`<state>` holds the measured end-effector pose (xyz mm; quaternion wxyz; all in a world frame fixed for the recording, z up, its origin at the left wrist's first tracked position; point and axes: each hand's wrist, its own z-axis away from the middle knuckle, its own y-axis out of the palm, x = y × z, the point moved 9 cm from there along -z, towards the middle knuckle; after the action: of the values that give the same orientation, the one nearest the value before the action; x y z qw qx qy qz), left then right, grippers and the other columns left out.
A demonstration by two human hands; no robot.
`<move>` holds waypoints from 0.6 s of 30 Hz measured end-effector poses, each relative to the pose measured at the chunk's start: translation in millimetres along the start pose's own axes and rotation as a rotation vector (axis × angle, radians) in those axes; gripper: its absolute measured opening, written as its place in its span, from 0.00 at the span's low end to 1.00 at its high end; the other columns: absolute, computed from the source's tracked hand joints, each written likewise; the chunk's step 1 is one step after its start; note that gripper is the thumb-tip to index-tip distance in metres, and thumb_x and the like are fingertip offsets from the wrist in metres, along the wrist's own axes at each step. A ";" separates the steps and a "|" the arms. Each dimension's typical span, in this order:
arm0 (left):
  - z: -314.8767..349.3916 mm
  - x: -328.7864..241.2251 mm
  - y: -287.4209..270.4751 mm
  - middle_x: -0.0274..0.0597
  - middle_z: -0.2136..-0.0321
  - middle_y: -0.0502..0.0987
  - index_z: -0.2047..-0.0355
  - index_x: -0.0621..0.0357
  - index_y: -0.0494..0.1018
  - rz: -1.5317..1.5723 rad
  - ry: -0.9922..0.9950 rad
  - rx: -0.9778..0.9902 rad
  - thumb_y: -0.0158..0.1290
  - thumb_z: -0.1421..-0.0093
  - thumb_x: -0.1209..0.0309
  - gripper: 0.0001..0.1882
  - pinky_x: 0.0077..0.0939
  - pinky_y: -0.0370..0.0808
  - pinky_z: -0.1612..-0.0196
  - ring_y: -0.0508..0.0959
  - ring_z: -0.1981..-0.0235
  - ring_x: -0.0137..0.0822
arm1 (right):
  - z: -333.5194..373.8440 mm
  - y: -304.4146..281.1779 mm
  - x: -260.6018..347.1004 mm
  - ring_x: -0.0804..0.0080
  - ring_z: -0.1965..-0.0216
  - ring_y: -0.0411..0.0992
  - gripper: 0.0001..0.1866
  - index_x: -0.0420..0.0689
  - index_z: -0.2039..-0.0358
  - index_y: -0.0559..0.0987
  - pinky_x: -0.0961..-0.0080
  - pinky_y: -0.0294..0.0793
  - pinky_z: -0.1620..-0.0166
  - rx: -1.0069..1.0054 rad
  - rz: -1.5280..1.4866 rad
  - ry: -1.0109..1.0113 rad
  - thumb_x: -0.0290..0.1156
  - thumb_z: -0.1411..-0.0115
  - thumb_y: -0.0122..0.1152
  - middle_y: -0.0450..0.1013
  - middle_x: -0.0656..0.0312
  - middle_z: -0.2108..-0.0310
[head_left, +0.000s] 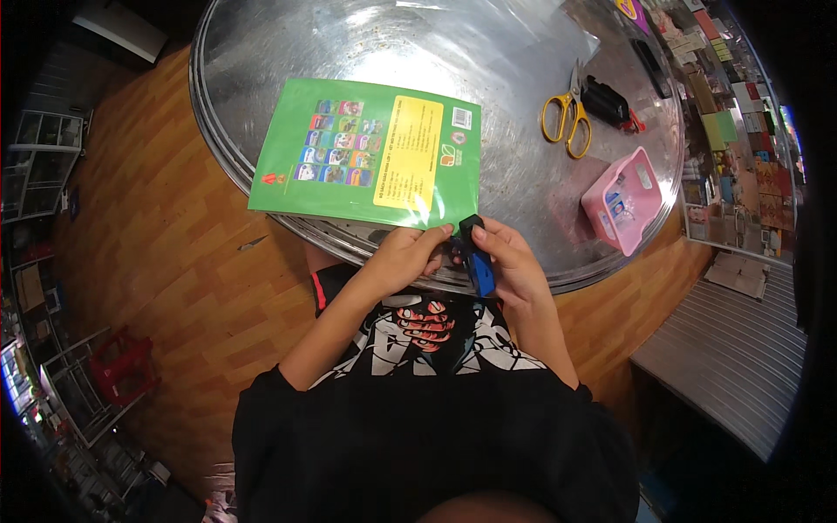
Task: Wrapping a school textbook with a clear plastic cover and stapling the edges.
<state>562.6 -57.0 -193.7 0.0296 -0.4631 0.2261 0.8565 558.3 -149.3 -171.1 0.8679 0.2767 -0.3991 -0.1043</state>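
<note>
A thin green book (349, 196) in a glossy clear cover lies at the near edge of the round metal table, its back with small pictures and a yellow panel facing up. My left hand (403, 260) pinches the book's near edge, close to its near right corner. In my right hand (521, 268) is a blue and black stapler (479, 268), its black end resting at that same corner. The fingers of my right hand wrap round it from the right side. Whether the corner lies between the stapler's jaws is hidden.
On the round metal table (253, 52), scissors (567, 122) with yellow handles lie right of the book, beside a black object (604, 100) with a red part. A pink plastic basket (602, 209) stands near the right rim. Shelves of goods (741, 131) line the right side.
</note>
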 end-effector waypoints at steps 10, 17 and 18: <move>-0.3 3.7 3.8 0.32 0.92 0.61 0.86 0.59 0.62 -0.033 0.001 0.072 0.36 0.39 0.60 0.22 0.19 0.56 0.81 0.58 0.88 0.23 | -8.9 -6.3 -0.3 0.80 0.73 0.69 0.10 0.39 0.67 0.72 0.84 0.69 0.68 -0.103 -0.019 0.004 0.32 0.46 0.57 0.71 0.62 0.72; 6.9 -4.8 6.4 0.32 0.91 0.61 0.84 0.59 0.62 -0.033 -0.045 0.057 0.36 0.39 0.60 0.21 0.18 0.56 0.81 0.58 0.88 0.23 | -7.9 -7.0 0.2 0.81 0.74 0.69 0.10 0.39 0.68 0.73 0.85 0.70 0.69 -0.115 -0.007 -0.001 0.31 0.47 0.58 0.71 0.63 0.72; 7.8 -4.6 5.9 0.32 0.91 0.61 0.83 0.60 0.62 0.027 -0.045 0.044 0.37 0.38 0.60 0.20 0.18 0.55 0.82 0.59 0.88 0.23 | -6.6 -5.9 1.3 0.81 0.74 0.69 0.10 0.39 0.68 0.73 0.85 0.70 0.69 -0.115 -0.007 0.000 0.31 0.47 0.58 0.71 0.63 0.72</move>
<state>557.7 -58.3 -184.3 0.0335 -0.4397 0.2506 0.8618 564.4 -152.1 -177.1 0.8820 0.2279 -0.3915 -0.1299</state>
